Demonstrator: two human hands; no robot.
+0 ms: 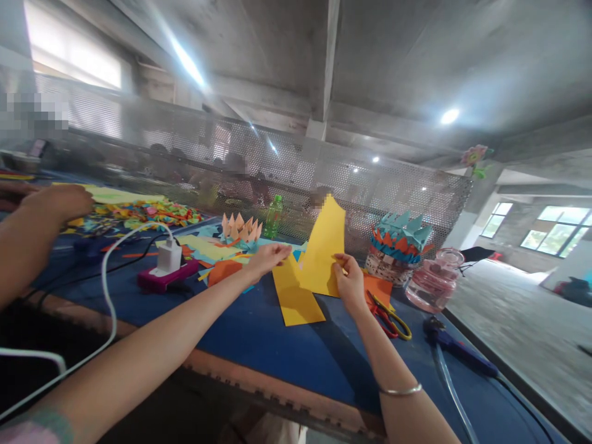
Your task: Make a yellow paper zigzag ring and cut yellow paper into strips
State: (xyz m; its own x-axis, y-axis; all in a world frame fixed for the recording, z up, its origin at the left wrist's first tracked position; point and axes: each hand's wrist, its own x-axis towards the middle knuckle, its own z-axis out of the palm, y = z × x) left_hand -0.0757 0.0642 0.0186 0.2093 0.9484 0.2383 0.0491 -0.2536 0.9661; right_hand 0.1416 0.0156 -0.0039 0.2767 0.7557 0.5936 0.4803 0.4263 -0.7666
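Observation:
My left hand [267, 258] pinches the left edge of a yellow paper sheet [324, 250], fingers pressed together on it. My right hand [349, 282] grips the same sheet at its lower right edge, holding that part upright above the blue table [259, 333]. The lower part of the yellow paper lies flat on the table between my hands. A thin bangle circles my right wrist.
Red and yellow scissors [391, 316] lie right of my right hand, next to a pink glass jar [435, 280] and a basket with a teal paper crown [398, 243]. A white charger [167, 258] on a magenta block, a green bottle [273, 216], folded paper pieces, and another person's hand [55, 203] are to the left.

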